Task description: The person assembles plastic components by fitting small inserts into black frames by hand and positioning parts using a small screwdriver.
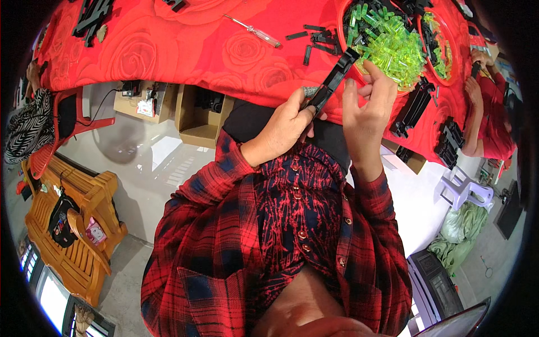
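Note:
My left hand [281,126] is closed around the near end of a long black plastic part [336,77], which tilts up and away to the right over the table's near edge. Close to the part's right side is my right hand [369,104], its thumb and fingers apart and slightly bent, with nothing visible between them. Just beyond it, a red round basket [341,25] holds many clear yellow-green plastic pieces [396,53] and small black ones. Several loose small black pieces [322,38] lie on the cloth left of the basket.
A screwdriver [254,31] lies on the red rose-patterned tablecloth [185,42]. A second red basket [449,67] and stacks of black parts [412,106] are at the right. Two other people [494,112] sit at the table's ends. An open cardboard box [202,115] stands below the table.

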Available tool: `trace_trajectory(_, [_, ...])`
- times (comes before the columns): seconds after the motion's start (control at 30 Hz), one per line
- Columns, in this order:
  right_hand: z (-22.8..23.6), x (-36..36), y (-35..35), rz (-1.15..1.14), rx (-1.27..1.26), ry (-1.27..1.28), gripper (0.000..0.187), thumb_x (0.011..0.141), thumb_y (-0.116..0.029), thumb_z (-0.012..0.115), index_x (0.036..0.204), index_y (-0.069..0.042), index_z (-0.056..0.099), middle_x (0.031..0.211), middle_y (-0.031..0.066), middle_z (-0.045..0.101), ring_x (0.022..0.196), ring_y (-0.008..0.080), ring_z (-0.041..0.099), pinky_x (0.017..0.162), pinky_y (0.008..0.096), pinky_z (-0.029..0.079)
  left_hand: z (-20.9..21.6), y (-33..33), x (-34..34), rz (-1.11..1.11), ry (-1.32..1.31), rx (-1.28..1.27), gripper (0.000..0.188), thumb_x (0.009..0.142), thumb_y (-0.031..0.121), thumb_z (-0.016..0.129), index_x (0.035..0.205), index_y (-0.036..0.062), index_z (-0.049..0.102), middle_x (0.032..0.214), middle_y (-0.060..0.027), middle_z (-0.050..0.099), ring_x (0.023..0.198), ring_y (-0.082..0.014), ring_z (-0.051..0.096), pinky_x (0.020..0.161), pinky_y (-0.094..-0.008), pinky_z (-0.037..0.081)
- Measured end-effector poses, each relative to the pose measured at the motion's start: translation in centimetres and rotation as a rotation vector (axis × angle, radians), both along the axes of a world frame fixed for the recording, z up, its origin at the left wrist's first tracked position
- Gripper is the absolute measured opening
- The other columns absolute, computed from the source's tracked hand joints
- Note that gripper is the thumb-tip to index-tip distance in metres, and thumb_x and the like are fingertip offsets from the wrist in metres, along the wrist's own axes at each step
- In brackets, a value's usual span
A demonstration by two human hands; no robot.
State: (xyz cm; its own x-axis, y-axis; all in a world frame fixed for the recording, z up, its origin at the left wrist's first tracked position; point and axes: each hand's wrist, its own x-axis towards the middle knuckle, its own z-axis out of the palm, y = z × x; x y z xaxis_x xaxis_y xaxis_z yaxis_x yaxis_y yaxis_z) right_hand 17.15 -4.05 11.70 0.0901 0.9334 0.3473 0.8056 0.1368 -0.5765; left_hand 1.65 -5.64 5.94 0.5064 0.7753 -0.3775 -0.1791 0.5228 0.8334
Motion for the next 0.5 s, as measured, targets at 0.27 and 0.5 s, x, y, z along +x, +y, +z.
trace_trajectory(0.27, [-3.9, -0.8, -1.3, 0.02, -0.178, 0.379, 0.054, 0.083, -0.007, 0.07, 0.13, 0.008, 0.048, 0.105, 0.016, 0.058, 0.094, 0.028, 0.056, 0.086, 0.0399, 0.047, -0.3, -0.3, 0.3, 0.07, 0.113, 0.137, 0.051, 0.1, 0.004, 0.048, 0.145, 0.0018, 0.024, 0.084, -0.0071, 0.056, 0.063, -0.0142, 0.059, 0.056, -0.0284, 0.047])
trace_trajectory(0.5, [-4.6, -2.4, -0.7, -0.116, -0.418, 0.778, 0.045, 0.084, -0.004, 0.064, 0.125, 0.009, 0.049, 0.102, 0.0171, 0.058, 0.078, 0.0237, 0.065, 0.062, 0.0359, 0.055, -1.0, -0.7, 0.4, 0.109, 0.055, 0.133, 0.051, 0.099, 0.003, 0.046, 0.145, 0.0029, 0.023, 0.085, -0.0083, 0.056, 0.062, -0.0145, 0.059, 0.056, -0.0289, 0.047])
